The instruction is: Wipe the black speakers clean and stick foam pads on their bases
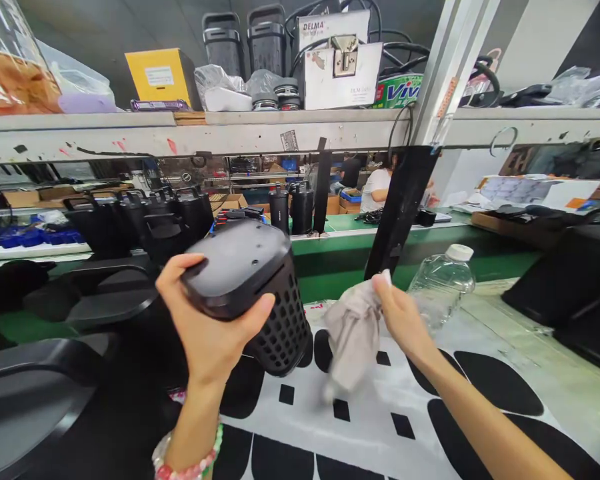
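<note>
My left hand (215, 327) grips one end of a black speaker housing (280, 320) with a perforated grid side, holding it tilted above the bench. Its smooth end face with a few small holes points up toward me. In my right hand (397, 310), pinched between thumb and fingers, hangs a light grey cloth (353, 327), its lower end blurred. The cloth is beside the housing, apart from it. Beneath both lies a white sheet (315, 413) with black rounded shapes and small black squares.
A clear plastic bottle (443, 283) with a white cap stands behind my right hand. Several black speakers (105, 300) crowd the left side. A dark post (400, 207) rises behind the bench. The shelf (240, 137) above bears boxes and cables. A person (377, 190) sits farther back.
</note>
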The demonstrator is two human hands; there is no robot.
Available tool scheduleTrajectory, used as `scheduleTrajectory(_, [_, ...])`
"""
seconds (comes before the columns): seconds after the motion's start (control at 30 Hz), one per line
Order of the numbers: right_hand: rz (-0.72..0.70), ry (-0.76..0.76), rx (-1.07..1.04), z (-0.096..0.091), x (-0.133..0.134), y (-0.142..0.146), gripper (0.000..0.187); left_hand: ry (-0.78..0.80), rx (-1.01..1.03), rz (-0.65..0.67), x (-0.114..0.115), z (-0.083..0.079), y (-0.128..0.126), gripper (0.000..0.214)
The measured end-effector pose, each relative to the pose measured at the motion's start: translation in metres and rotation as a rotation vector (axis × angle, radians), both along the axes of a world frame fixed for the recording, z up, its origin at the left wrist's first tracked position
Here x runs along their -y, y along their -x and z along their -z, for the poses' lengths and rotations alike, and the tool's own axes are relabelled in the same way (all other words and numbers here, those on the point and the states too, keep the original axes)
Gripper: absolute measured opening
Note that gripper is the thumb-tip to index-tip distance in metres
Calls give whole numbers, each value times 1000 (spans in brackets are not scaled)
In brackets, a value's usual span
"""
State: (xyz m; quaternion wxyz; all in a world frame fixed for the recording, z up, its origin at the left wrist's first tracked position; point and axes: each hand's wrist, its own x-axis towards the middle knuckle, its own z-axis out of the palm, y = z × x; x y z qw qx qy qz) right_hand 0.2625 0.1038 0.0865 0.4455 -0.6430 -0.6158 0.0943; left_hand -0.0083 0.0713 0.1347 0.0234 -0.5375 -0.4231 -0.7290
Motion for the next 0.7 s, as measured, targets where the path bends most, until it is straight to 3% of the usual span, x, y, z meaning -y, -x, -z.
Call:
scheduleTrajectory(0.13, [157, -6, 151, -10, -17, -35, 50, 102, -59, 162, -17, 13, -17, 74])
scheduleTrajectory(0.23, [106, 33, 351, -2, -21, -44, 36, 187, -34, 216, -21, 18, -20, 82])
scheduleTrajectory(0.3, [-12, 52, 469, 16, -24, -31, 24, 218, -4, 229, -20, 18, -20, 85])
scheduleTrajectory(0.37, [-228, 76, 560, 43, -29, -7, 19, 225, 15, 242, -18, 17, -21, 85])
scheduleTrajectory(0.43, [-479, 100, 619, 72, -37, 17, 32, 233, 11, 250, -17, 16, -21, 84])
scheduleTrajectory(0.5, [-642, 112, 645, 98, -43, 35, 40, 257, 7, 258, -17, 17, -21, 85])
scheduleTrajectory(0.6, [-710, 105, 636, 122, -50, 42, 44, 285, 26, 278, -19, 20, -20, 85])
scheduleTrajectory(0.7, [-729, 98, 612, 129, -53, 37, 47, 287, 45, 297, -21, 22, -18, 83])
